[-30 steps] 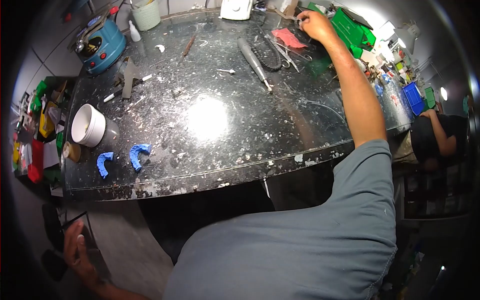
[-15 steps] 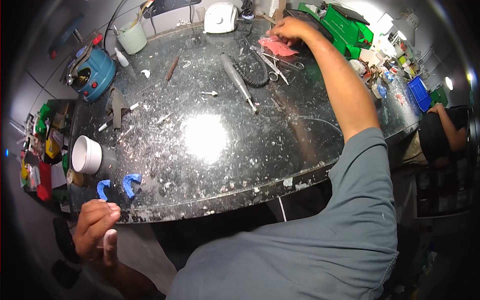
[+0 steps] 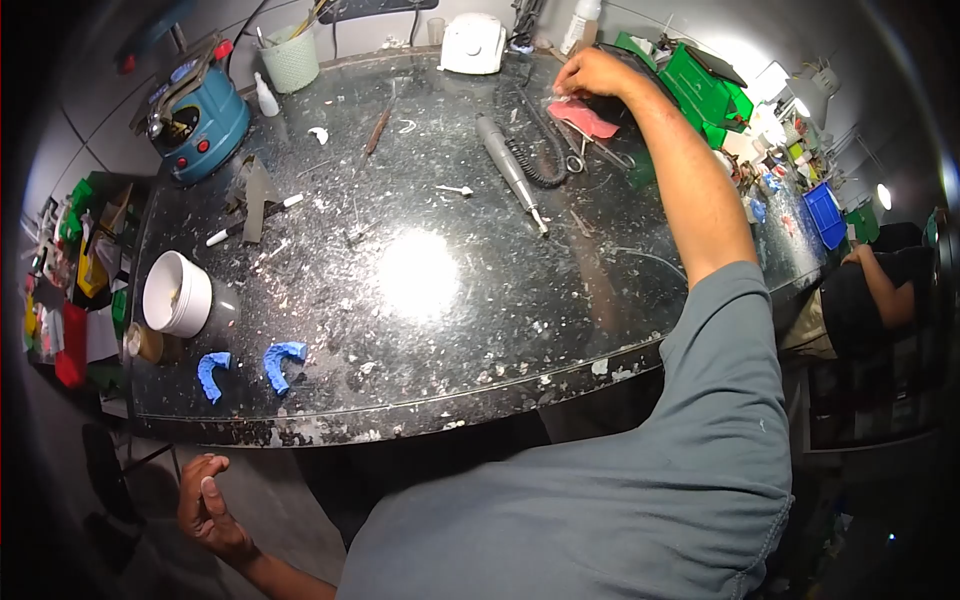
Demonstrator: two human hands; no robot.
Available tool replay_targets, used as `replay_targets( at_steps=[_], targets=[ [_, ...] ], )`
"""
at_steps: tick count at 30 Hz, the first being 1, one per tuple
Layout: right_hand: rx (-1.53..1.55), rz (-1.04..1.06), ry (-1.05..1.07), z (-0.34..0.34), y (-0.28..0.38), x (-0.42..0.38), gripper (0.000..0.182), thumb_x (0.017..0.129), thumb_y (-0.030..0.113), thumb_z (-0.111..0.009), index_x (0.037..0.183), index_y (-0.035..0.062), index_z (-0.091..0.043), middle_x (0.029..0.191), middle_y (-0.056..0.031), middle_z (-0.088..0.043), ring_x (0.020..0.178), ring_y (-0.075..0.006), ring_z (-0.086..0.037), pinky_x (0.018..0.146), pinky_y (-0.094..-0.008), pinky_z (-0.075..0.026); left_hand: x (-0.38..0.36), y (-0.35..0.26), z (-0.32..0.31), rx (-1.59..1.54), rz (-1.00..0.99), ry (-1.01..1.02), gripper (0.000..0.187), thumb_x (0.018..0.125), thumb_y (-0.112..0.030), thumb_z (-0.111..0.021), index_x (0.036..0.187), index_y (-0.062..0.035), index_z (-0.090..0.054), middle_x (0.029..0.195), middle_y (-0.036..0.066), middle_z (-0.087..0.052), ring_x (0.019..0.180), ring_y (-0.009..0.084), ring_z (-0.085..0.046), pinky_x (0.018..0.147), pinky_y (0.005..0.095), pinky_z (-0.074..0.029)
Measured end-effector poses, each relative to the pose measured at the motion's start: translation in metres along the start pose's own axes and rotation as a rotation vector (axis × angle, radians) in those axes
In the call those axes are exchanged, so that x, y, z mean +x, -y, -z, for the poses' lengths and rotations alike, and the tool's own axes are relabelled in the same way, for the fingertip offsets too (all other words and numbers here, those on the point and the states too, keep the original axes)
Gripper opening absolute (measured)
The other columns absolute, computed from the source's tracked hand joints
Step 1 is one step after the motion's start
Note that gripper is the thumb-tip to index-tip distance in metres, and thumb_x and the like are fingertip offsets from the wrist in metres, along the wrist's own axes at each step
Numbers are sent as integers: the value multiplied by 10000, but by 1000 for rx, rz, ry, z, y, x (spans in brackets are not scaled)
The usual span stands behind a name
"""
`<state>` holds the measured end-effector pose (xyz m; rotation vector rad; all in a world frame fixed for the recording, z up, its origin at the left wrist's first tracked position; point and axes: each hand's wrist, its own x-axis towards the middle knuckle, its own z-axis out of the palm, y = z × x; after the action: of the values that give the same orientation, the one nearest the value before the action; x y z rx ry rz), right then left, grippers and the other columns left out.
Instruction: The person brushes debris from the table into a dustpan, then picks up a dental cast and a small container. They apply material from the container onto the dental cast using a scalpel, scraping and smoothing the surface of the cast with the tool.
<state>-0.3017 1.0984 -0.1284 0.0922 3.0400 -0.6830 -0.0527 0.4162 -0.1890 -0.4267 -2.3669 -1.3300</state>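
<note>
My right hand (image 3: 592, 76) reaches to the back right of the bench, fingers pinched at the far edge of a pink sheet (image 3: 584, 120). What sits between the fingertips is too small to make out. Partly under the sheet lie metal scissors (image 3: 577, 160). A grey rotary handpiece (image 3: 508, 165) with a coiled cord rests to the left of them. Below the bench's front edge, my left hand (image 3: 208, 505) hangs in the air, loosely curled with no object in it. Two blue horseshoe-shaped dental pieces (image 3: 283, 366) lie on the bench above that hand.
A white tub (image 3: 178, 294) and a blue machine (image 3: 205, 135) stand at the left. Near a marker (image 3: 255, 222) lie small tools. A white box (image 3: 473, 45) is at the back, with green bins (image 3: 705, 90) at right. Another person's arm (image 3: 880, 285) shows far right.
The pink sheet has slid slightly toward me over the scissors, with my right hand at its edge. My left hand has dropped away from the blue pieces. The view has shifted.
</note>
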Motion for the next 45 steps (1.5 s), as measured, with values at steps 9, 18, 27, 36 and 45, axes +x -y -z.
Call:
replay_targets(
  at_steps=[9,18,27,36,45],
  targets=[
    [-312,-8,-504,4,-30,35,293,745,209,-698,1005,75,-720,986,-168,-690,946,-314,-659,873,-392,-504,-9,20,15,-17,47,-145,241,925,-94,-463,925,84,-625,881,142,-633,930,252,-577,867,366,-445],
    [-24,-101,-450,18,-25,-33,393,747,177,-721,1123,76,-672,987,-119,-690,915,-226,-650,865,-346,-495,-6,27,8,-71,-6,-126,234,917,-86,-481,940,87,-638,892,147,-642,915,243,-586,861,357,-450],
    [443,-151,-367,12,-15,-26,391,841,27,-595,1231,44,-609,983,-43,-667,864,-114,-639,786,-231,-518,-31,16,12,-4,-29,-139,226,925,-63,-475,957,86,-641,902,149,-642,886,229,-592,829,340,-467],
    [127,-27,-508,-5,-40,-14,388,802,120,-640,1179,32,-638,964,-82,-686,752,-143,-640,635,-290,-515,-54,25,26,16,85,-196,242,938,-69,-463,976,90,-641,919,150,-639,878,221,-591,819,333,-476],
    [-60,-230,-444,-54,-17,17,375,695,341,-814,972,102,-731,922,-141,-720,897,-286,-687,834,-368,-521,-37,14,4,-39,75,-163,234,936,-61,-471,979,91,-644,927,141,-642,880,207,-596,825,322,-480]
  ],
)
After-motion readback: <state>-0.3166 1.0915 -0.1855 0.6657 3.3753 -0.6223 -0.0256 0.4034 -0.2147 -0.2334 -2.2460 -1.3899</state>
